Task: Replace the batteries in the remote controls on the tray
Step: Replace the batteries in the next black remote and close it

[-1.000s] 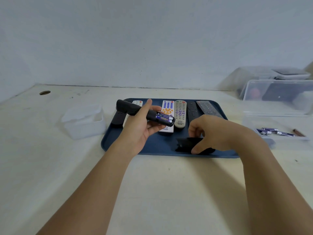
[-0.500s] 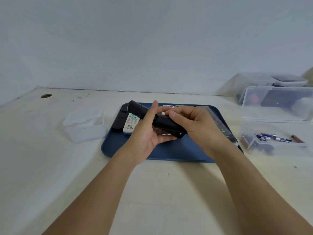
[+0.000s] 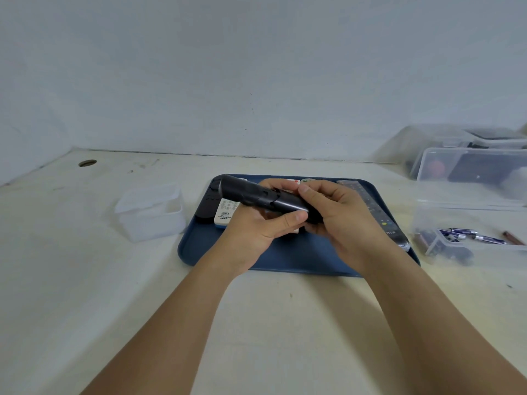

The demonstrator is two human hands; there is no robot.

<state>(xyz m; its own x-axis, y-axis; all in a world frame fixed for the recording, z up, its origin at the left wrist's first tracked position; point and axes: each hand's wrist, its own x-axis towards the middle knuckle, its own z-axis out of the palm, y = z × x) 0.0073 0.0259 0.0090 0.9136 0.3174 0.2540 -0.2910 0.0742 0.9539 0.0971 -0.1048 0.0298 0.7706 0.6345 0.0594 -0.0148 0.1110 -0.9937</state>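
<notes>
Head view. Black remote point(image 3: 262, 196) held back-side up above the far half of the blue tray point(image 3: 299, 259), lying slantwise, far-left end high. Left hand point(image 3: 256, 228) curled under and round its middle, thumb laid along the near edge. Right hand point(image 3: 339, 215) curled round the near-right end, thumb on top near the battery cover point(image 3: 288, 201), which sits on the body with a seam and catch visible toward the middle.

Probably closing the cover. Best done by keeping the left grip firm and level, pushing the cover straight along its rails toward the catch, and not squeezing the sides, since a skewed push could jam it or spring it off. Whether fully latched cannot be told.

Beneath the hands, still on the tray: a white remote point(image 3: 226, 213), a dark remote point(image 3: 208, 205) at far left, a long grey remote point(image 3: 376, 209) at right, partly hidden by the right wrist, and two more barely showing at the far edge. Left of the tray, a white box point(image 3: 149, 210). Right of it, a clear container point(image 3: 467, 240) with loose batteries point(image 3: 467, 235), near enough for the next reach; taller clear bins point(image 3: 473, 172) beyond. Nothing blocking the return of the remote except the crowded far row.
</notes>
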